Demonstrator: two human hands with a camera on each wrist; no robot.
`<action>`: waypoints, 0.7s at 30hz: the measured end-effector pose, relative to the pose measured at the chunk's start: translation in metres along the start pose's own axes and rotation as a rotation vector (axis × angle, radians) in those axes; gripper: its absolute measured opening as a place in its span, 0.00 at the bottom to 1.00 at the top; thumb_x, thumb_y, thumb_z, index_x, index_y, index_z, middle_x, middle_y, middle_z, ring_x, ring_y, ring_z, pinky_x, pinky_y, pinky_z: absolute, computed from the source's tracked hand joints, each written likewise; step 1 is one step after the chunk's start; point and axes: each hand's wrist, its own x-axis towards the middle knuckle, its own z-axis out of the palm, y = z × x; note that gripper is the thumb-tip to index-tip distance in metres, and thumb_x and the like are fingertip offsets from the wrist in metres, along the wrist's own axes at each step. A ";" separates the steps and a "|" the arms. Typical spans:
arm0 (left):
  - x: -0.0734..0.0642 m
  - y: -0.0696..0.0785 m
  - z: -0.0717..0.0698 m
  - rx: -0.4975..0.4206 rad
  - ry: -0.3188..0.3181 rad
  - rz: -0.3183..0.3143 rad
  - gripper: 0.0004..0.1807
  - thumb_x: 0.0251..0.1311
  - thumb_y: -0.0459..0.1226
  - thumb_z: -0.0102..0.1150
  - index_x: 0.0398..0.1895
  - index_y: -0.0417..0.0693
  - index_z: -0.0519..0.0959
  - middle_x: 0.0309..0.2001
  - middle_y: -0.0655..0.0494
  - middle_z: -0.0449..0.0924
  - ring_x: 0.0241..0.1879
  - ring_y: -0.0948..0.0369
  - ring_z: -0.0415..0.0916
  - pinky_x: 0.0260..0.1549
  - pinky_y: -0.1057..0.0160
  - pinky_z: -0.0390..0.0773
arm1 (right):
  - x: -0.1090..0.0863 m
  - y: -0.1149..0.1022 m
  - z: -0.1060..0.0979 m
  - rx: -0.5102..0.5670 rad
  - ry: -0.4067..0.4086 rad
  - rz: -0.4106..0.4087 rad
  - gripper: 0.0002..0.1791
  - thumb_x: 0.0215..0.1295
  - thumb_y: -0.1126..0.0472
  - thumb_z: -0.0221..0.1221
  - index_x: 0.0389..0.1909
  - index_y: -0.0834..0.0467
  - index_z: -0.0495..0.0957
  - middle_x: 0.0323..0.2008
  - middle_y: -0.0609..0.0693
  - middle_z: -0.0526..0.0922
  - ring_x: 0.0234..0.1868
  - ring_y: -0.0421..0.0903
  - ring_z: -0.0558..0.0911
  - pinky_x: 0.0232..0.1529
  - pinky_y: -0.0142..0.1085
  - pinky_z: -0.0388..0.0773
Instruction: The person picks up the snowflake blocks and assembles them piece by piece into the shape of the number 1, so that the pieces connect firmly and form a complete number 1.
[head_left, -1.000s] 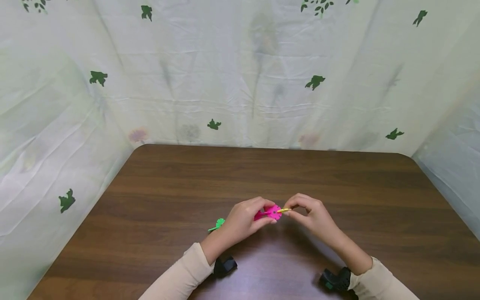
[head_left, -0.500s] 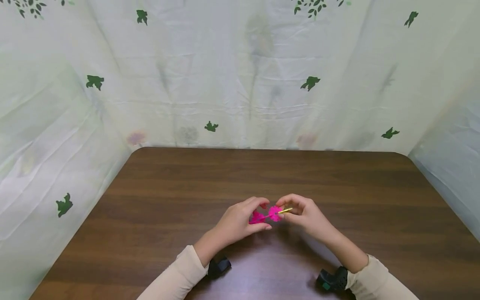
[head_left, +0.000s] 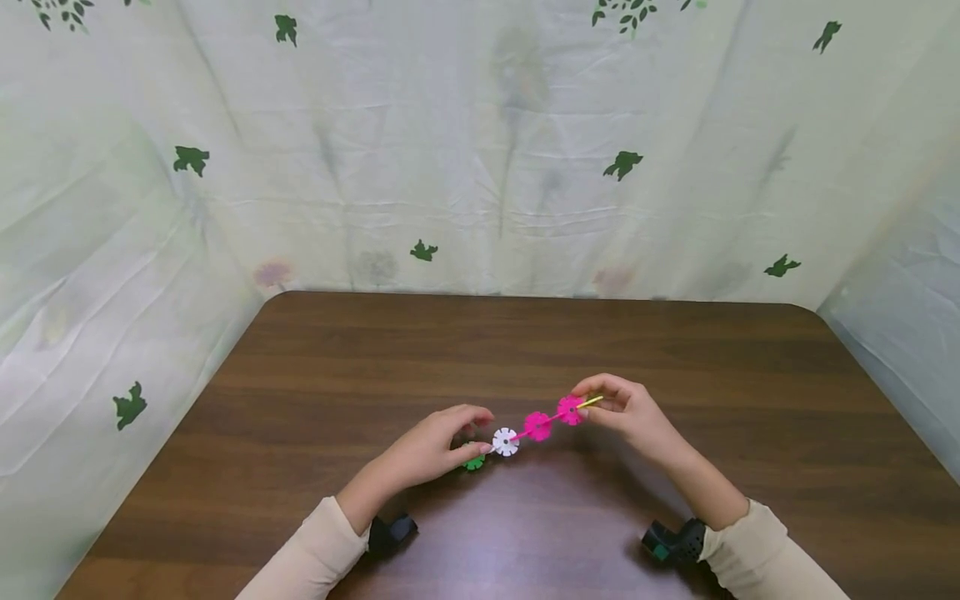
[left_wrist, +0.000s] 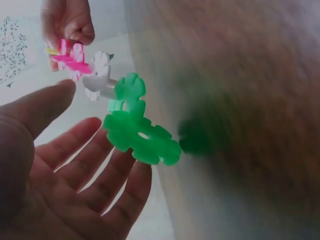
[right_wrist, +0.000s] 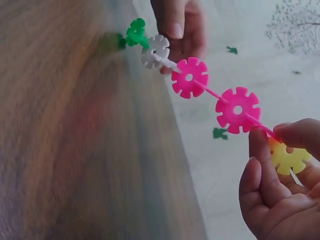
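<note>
A chain of slotted, flower-shaped plastic discs joined edge to edge hangs over the table, its right end higher in the head view. My right hand [head_left: 630, 417] pinches that end, at a pink disc beside the yellow disc [right_wrist: 287, 162]. Leftward follow more pink discs [head_left: 537, 426], white discs [right_wrist: 149, 59] and green discs [left_wrist: 117, 131]. My left hand [head_left: 427, 446] lies around the green and white end, with thumb and fingers spread apart. In the left wrist view the fingers stay loose beside the lowest green disc; whether they touch it I cannot tell.
The brown wooden table [head_left: 375, 358] has rounded far corners. Behind it hangs a pale curtain [head_left: 480, 167] with green bird and leaf prints, which also closes in both sides. A black wrist device [head_left: 392, 533] sits at the left wrist, another black device [head_left: 673, 542] at the right.
My left hand has loosened from the pink discs and slid left to the green and white end. The right hand has moved right and up with the chain, now stretched between the hands.
</note>
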 end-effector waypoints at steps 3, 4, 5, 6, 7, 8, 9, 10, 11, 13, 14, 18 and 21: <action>0.002 -0.001 0.003 -0.047 -0.036 -0.002 0.19 0.57 0.43 0.58 0.49 0.44 0.72 0.42 0.60 0.75 0.39 0.63 0.73 0.39 0.65 0.72 | 0.002 0.001 -0.003 0.008 0.014 0.020 0.12 0.57 0.74 0.55 0.43 0.73 0.71 0.37 0.54 0.78 0.35 0.42 0.80 0.36 0.42 0.77; 0.003 0.000 0.004 -0.056 -0.050 -0.004 0.20 0.56 0.43 0.59 0.49 0.44 0.72 0.41 0.61 0.75 0.38 0.64 0.73 0.38 0.66 0.72 | 0.003 0.002 -0.003 0.010 0.020 0.027 0.12 0.57 0.74 0.55 0.43 0.73 0.71 0.37 0.53 0.78 0.35 0.42 0.80 0.36 0.42 0.77; 0.004 0.001 0.004 -0.066 -0.063 -0.005 0.19 0.55 0.42 0.60 0.49 0.44 0.72 0.39 0.62 0.75 0.37 0.64 0.73 0.36 0.66 0.72 | 0.003 0.002 -0.004 0.015 0.027 0.034 0.12 0.57 0.74 0.55 0.43 0.73 0.71 0.37 0.53 0.79 0.35 0.42 0.80 0.36 0.43 0.77; 0.006 0.001 0.005 -0.066 -0.073 -0.003 0.19 0.54 0.41 0.61 0.48 0.44 0.72 0.38 0.62 0.75 0.36 0.66 0.73 0.35 0.67 0.72 | 0.004 0.003 -0.004 0.017 0.034 0.041 0.12 0.57 0.73 0.56 0.43 0.73 0.71 0.37 0.52 0.79 0.34 0.42 0.80 0.36 0.43 0.77; 0.007 0.003 0.006 -0.069 -0.083 -0.003 0.20 0.54 0.40 0.61 0.48 0.44 0.72 0.36 0.63 0.74 0.35 0.67 0.72 0.34 0.68 0.72 | 0.005 0.003 -0.004 0.019 0.043 0.045 0.12 0.57 0.73 0.56 0.42 0.73 0.71 0.37 0.51 0.79 0.34 0.42 0.80 0.36 0.43 0.77; 0.009 0.004 0.007 -0.073 -0.090 -0.005 0.20 0.53 0.40 0.62 0.48 0.44 0.72 0.35 0.63 0.74 0.33 0.68 0.72 0.33 0.68 0.72 | 0.006 0.003 -0.004 0.019 0.051 0.047 0.12 0.57 0.73 0.56 0.42 0.73 0.71 0.37 0.51 0.79 0.34 0.42 0.80 0.36 0.43 0.77; 0.010 0.005 0.008 -0.075 -0.094 -0.010 0.20 0.52 0.39 0.63 0.48 0.44 0.72 0.34 0.64 0.74 0.32 0.69 0.72 0.31 0.69 0.71 | 0.007 0.003 -0.005 0.021 0.059 0.050 0.13 0.57 0.73 0.56 0.42 0.73 0.71 0.36 0.50 0.79 0.34 0.42 0.80 0.36 0.43 0.77; 0.010 0.006 0.008 -0.081 -0.095 -0.013 0.19 0.52 0.37 0.63 0.47 0.44 0.72 0.33 0.64 0.74 0.31 0.69 0.71 0.29 0.70 0.71 | 0.009 0.003 -0.005 0.024 0.067 0.052 0.13 0.56 0.73 0.57 0.42 0.73 0.71 0.36 0.50 0.79 0.33 0.41 0.80 0.36 0.42 0.77; 0.011 0.006 0.009 -0.089 -0.091 -0.011 0.19 0.51 0.36 0.63 0.47 0.44 0.72 0.32 0.63 0.74 0.30 0.69 0.71 0.28 0.70 0.71 | 0.010 0.002 -0.005 0.024 0.077 0.055 0.13 0.56 0.72 0.57 0.43 0.72 0.71 0.36 0.49 0.79 0.33 0.41 0.79 0.36 0.42 0.76; 0.012 0.008 0.010 -0.104 -0.073 -0.015 0.18 0.50 0.35 0.64 0.45 0.43 0.72 0.31 0.62 0.74 0.29 0.70 0.71 0.27 0.70 0.72 | 0.013 0.001 -0.006 0.024 0.097 0.062 0.14 0.56 0.71 0.57 0.44 0.72 0.71 0.37 0.49 0.79 0.33 0.41 0.79 0.36 0.41 0.76; 0.012 0.008 0.011 -0.115 -0.060 -0.017 0.18 0.50 0.34 0.64 0.45 0.42 0.72 0.31 0.62 0.74 0.28 0.70 0.71 0.26 0.70 0.72 | 0.015 0.001 -0.006 0.025 0.109 0.068 0.15 0.57 0.71 0.58 0.44 0.72 0.70 0.37 0.49 0.78 0.32 0.41 0.79 0.37 0.41 0.76; 0.013 0.013 0.014 -0.142 0.016 -0.020 0.20 0.48 0.33 0.65 0.45 0.40 0.72 0.31 0.59 0.74 0.25 0.69 0.72 0.24 0.69 0.73 | 0.023 -0.002 -0.006 0.044 0.159 0.099 0.17 0.57 0.69 0.58 0.47 0.70 0.69 0.39 0.50 0.77 0.32 0.42 0.79 0.39 0.42 0.75; 0.014 0.018 0.017 -0.171 0.061 -0.032 0.22 0.48 0.34 0.66 0.46 0.40 0.71 0.32 0.56 0.74 0.24 0.68 0.72 0.24 0.69 0.74 | 0.030 -0.002 -0.005 0.056 0.186 0.117 0.18 0.57 0.68 0.58 0.48 0.66 0.68 0.41 0.54 0.74 0.32 0.43 0.78 0.42 0.45 0.74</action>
